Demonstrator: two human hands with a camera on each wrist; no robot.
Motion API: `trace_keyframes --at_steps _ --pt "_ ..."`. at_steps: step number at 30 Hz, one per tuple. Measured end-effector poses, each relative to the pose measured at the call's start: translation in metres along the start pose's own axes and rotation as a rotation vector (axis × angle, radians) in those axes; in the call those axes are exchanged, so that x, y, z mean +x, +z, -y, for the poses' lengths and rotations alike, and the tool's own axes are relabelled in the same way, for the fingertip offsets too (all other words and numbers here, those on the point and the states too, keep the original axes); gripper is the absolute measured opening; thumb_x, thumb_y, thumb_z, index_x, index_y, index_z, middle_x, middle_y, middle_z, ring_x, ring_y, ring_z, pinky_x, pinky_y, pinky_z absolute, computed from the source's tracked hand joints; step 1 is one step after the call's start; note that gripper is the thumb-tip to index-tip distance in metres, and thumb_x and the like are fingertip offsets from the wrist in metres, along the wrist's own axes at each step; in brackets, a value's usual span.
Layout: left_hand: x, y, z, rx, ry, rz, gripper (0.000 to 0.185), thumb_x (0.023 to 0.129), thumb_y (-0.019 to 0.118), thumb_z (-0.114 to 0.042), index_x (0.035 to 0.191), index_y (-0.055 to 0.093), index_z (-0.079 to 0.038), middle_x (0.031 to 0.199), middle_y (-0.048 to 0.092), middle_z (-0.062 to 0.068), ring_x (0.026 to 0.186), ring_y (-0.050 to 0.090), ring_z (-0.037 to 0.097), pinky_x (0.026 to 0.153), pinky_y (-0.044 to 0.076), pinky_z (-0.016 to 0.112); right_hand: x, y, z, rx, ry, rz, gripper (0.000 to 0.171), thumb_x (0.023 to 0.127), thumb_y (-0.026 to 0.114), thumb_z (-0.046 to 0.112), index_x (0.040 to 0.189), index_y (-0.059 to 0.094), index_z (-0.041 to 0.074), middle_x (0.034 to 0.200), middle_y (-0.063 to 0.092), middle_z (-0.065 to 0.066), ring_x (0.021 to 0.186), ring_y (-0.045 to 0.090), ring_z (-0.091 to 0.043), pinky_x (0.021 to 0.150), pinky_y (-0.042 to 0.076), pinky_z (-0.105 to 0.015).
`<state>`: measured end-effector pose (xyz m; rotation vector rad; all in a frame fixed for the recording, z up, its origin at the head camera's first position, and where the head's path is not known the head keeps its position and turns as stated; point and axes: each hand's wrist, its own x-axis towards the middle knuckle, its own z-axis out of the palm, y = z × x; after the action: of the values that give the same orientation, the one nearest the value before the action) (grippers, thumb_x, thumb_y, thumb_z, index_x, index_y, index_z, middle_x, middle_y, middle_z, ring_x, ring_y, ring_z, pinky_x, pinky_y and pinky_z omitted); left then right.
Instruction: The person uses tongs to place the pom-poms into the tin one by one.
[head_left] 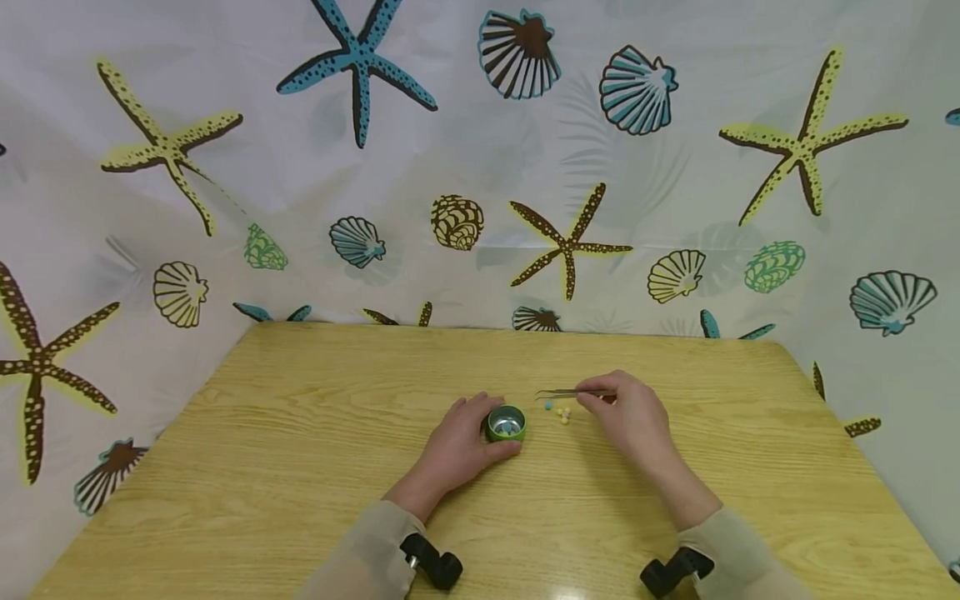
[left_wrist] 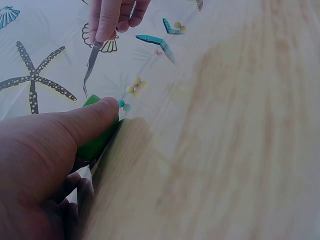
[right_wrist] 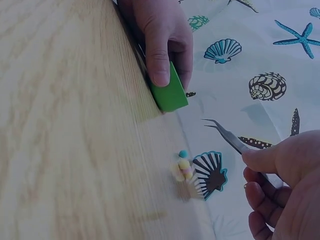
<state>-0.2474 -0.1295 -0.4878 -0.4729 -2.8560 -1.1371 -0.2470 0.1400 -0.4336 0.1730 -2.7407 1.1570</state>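
On the wooden table, my left hand point(head_left: 468, 442) grips a small green tin point(head_left: 507, 424), thumb on the near side and fingers behind. The tin stands upright with a silvery inside; a few small bluish bits show at its bottom. My right hand point(head_left: 633, 417) pinches a pair of bent-tip tweezers point(right_wrist: 227, 135) from the right. Their tips are slightly apart, with nothing visible between them, above the table to the right of the tin. Below the tweezers lie a blue bead point(head_left: 548, 405) and a small cluster of yellow and pinkish beads point(head_left: 564, 414).
Behind the table point(head_left: 337, 358) and along both sides hangs a white cloth point(head_left: 420, 150) printed with starfish and shells. Black mounts point(head_left: 435, 564) are strapped at both sleeves. Bare wood surrounds the hands.
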Motion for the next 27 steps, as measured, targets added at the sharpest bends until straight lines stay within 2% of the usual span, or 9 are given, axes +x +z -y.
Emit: trace_keyframes --at_steps 6,12,27 --pt "0.001 0.0 -0.001 0.006 -0.006 0.003 0.075 0.094 0.092 -0.036 0.154 0.062 -0.002 0.16 0.057 0.022 0.158 0.04 0.045 0.13 0.032 0.062 0.005 -0.004 -0.011 0.006 0.024 -0.009 0.016 0.108 0.077 0.024 0.119 0.087 0.017 0.125 0.077 -0.008 0.11 0.073 -0.031 0.09 0.06 -0.053" --pt "0.001 -0.001 -0.002 0.005 -0.005 0.005 0.074 0.094 0.092 -0.036 0.154 0.062 -0.002 0.16 0.058 0.02 0.158 0.04 0.043 0.131 0.031 0.061 0.009 -0.004 -0.021 0.016 0.037 -0.002 0.017 0.107 0.077 0.024 0.119 0.087 0.017 0.125 0.078 -0.01 0.109 0.072 -0.031 0.087 0.06 -0.05" --pt "0.0 -0.001 -0.003 0.001 -0.008 0.007 0.073 0.095 0.092 -0.035 0.154 0.062 -0.003 0.16 0.058 0.02 0.158 0.039 0.045 0.13 0.031 0.062 0.011 -0.001 -0.029 0.006 0.069 0.026 0.015 0.105 0.08 0.021 0.116 0.089 0.015 0.127 0.078 -0.013 0.117 0.071 -0.036 0.096 0.058 -0.055"
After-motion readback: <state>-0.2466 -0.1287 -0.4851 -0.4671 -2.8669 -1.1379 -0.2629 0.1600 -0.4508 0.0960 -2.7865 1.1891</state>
